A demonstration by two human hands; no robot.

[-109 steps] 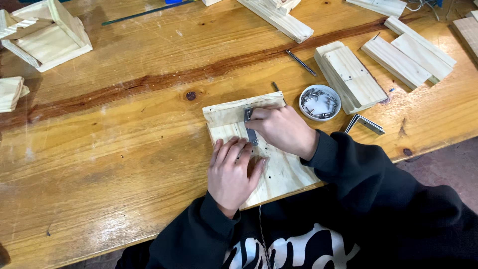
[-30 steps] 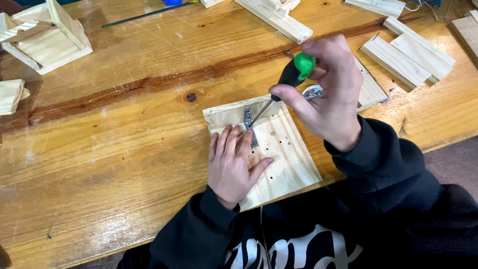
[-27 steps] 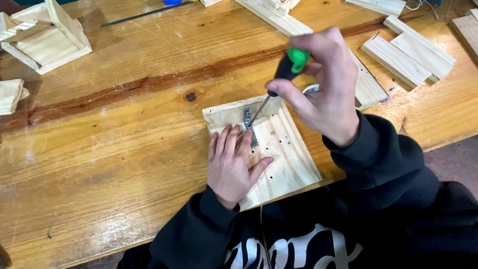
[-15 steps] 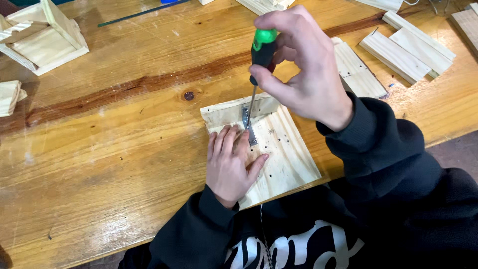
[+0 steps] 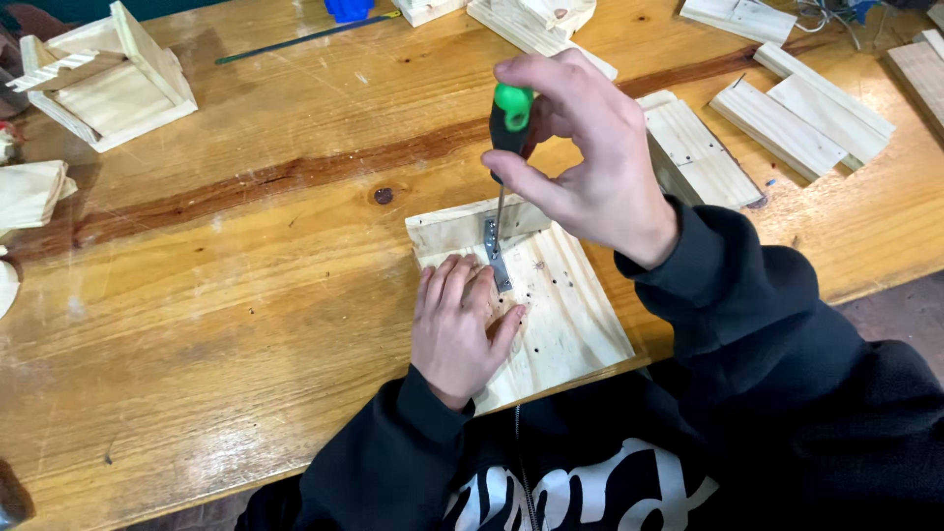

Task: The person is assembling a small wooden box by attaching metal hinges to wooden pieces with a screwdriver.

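Note:
A pale wooden board [image 5: 565, 315] lies on the workbench [image 5: 226, 295] close to the near edge. A small metal bracket [image 5: 494, 254] sits on it, bridging a narrow strip at the board's far end. My left hand [image 5: 457, 324] lies flat on the board, fingers just left of the bracket. My right hand [image 5: 585, 162] grips a screwdriver with a green and black handle [image 5: 511, 116], held nearly upright. Its shaft points down onto the upper part of the bracket.
A partly built wooden box [image 5: 108, 74] stands at the far left, with loose wood pieces [image 5: 29, 192] below it. More planks [image 5: 806, 108] lie at the far right, another panel [image 5: 693, 147] sits behind my right hand. A thin dark rod [image 5: 295, 39] lies near the far edge.
My right hand left the board, picked up the screwdriver and swung it from a slant to nearly upright, with the tip on the bracket. My left hand stayed flat on the board.

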